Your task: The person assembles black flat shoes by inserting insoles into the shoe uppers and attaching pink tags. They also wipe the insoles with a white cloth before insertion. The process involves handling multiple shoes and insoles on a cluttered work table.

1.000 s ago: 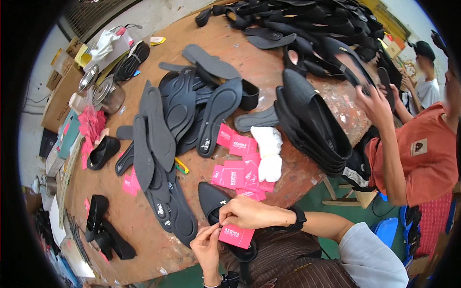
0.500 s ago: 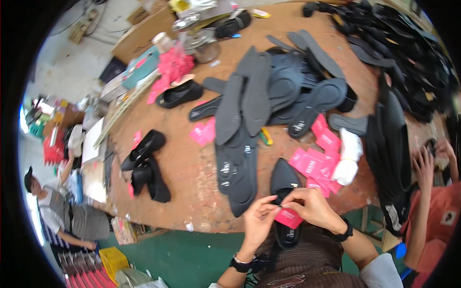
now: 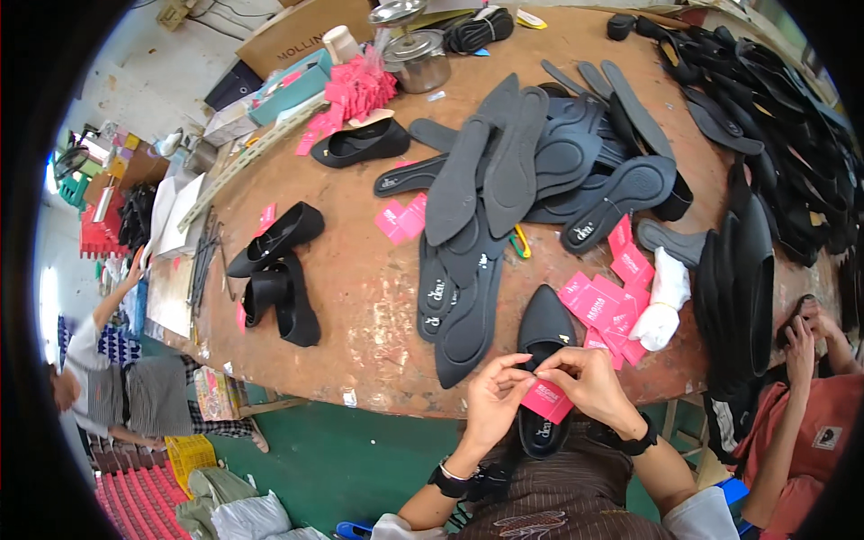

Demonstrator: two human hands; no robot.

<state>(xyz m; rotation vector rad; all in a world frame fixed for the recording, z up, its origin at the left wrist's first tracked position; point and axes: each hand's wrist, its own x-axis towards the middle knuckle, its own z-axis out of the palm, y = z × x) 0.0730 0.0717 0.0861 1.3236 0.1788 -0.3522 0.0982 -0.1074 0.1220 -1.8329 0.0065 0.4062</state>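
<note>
Just past the table's near edge, a black pointed flat shoe (image 3: 545, 317) lies with its toe away from me and a small gold ornament on its front. Over its opening hangs a pink hang tag (image 3: 548, 402), gripped at its upper corner. My left hand (image 3: 493, 396) pinches at that corner from the left, fingertips together. From the right, my right hand (image 3: 589, 387) closes thumb and forefinger on the same corner. Any string between the fingertips is too small to make out. Behind the tag, the shoe's dark insole shows in part.
Dark insoles (image 3: 513, 157) pile up mid-table, beside loose pink tags (image 3: 605, 306) and a white wrapped bundle (image 3: 664, 301). Finished-looking black shoes (image 3: 286, 238) sit left. More black shoe parts (image 3: 765, 117) heap at right, where a co-worker's hands (image 3: 804, 328) work. Another person (image 3: 157, 396) is at far left.
My view has shifted slightly, so the table's contents appear moved. Both my hands still pinch the tag's corner, with fingertips closer together. The person at far left has leaned over.
</note>
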